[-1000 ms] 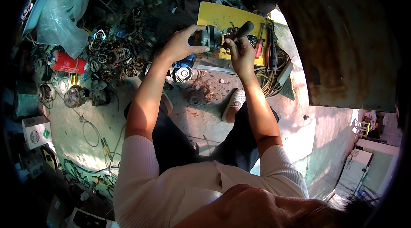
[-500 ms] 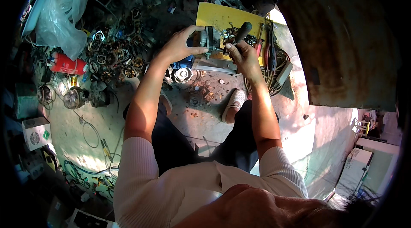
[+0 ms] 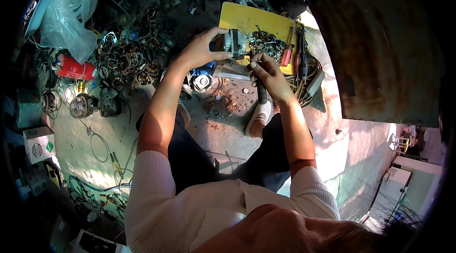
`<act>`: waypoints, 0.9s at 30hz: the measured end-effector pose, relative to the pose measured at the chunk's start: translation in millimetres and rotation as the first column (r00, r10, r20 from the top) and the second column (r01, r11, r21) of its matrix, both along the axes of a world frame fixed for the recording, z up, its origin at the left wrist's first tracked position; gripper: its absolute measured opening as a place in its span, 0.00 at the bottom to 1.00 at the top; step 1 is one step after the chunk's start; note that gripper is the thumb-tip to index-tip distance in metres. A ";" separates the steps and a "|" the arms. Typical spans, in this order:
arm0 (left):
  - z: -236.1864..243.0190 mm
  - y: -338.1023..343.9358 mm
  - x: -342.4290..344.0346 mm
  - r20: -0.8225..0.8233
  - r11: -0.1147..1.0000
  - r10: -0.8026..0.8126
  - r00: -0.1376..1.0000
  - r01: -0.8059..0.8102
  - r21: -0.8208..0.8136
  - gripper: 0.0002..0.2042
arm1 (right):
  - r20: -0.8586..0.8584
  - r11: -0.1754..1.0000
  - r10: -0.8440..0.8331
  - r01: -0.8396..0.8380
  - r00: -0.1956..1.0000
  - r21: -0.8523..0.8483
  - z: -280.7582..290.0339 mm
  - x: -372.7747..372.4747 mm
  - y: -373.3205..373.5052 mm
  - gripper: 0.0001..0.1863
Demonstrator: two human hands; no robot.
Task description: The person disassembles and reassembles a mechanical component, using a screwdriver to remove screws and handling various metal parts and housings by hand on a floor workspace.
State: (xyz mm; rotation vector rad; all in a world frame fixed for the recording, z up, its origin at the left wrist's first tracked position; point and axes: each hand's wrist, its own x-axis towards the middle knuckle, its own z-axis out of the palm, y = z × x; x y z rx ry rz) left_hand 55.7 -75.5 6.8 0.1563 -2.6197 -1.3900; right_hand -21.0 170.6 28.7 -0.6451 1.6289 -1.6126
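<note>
My left hand (image 3: 204, 50) grips a silver, ribbed electric motor (image 3: 230, 42) with a black band around it, its thumb and fingers on opposite sides. It is held over the near-left part of a yellow board (image 3: 232, 11). My right hand (image 3: 270, 75) is closed on a wrench with a black grip (image 3: 261, 94). The grip points down toward my foot, while the working end meets the motor's right side; my fingers partly hide that end. Beyond my right hand, several metal rings (image 3: 266, 42) lie on the board.
Red-handled screwdrivers (image 3: 286, 56) and pliers lie at the board's right edge, beside coiled cable (image 3: 311, 70). Scrap motor parts (image 3: 126, 58) are heaped at left, with a red cylinder (image 3: 76, 69). Rusty sheet metal (image 3: 389, 49) stands at right. A silver motor part (image 3: 203, 82) sits near my left wrist.
The wrench's grip has swung from pointing up and away to pointing down toward me, my right hand turning with it. The motor and my left hand have stayed nearly in place.
</note>
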 end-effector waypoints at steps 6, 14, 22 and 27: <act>6.4 1.1 4.5 0.001 0.999 0.002 1.000 -0.002 -0.048 0.37 | -0.235 0.971 -0.114 0.158 0.965 0.177 -7.1 5.6 -5.6 0.19; 7.6 1.2 4.5 -0.036 0.998 0.000 0.999 -0.002 -0.064 0.36 | -0.179 0.966 -0.050 0.093 0.983 0.241 -2.1 -3.4 -4.2 0.26; 9.8 6.4 5.1 -0.112 0.996 -0.001 0.994 -0.009 -0.090 0.34 | -0.219 0.872 0.116 0.006 0.969 0.489 29.9 -16.0 -14.6 0.15; -0.9 17.0 2.0 -0.221 0.992 0.004 0.975 -0.032 -0.121 0.32 | 0.069 0.701 0.222 -0.209 0.973 0.682 53.1 -58.9 -39.3 0.12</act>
